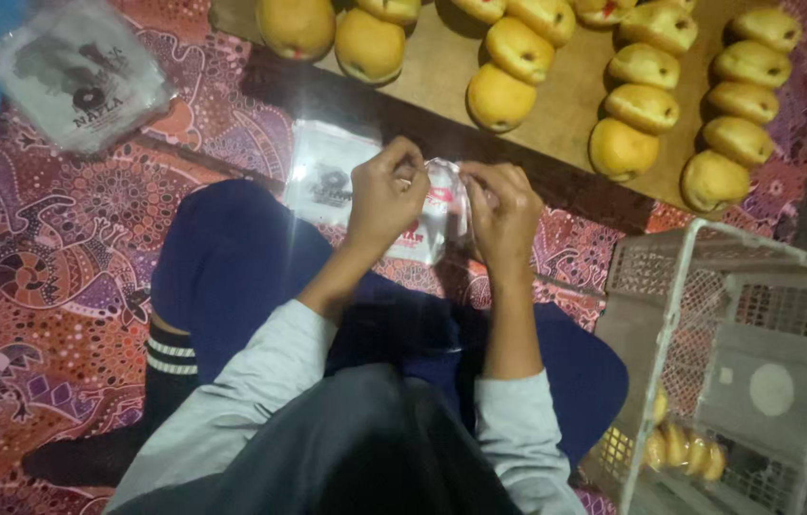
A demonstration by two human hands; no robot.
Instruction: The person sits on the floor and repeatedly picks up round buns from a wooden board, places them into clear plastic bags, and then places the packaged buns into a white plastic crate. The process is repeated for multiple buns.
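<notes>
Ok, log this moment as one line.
left hand: holds plastic bag | right hand: holds bag | buns on board | crate right

A clear bag with a red and white label was pinched at its mouth between both hands, above the lap. Just behind it a stack of clear bags with dark round prints lay on the mat. Another such stack lay well apart, far left.
</notes>
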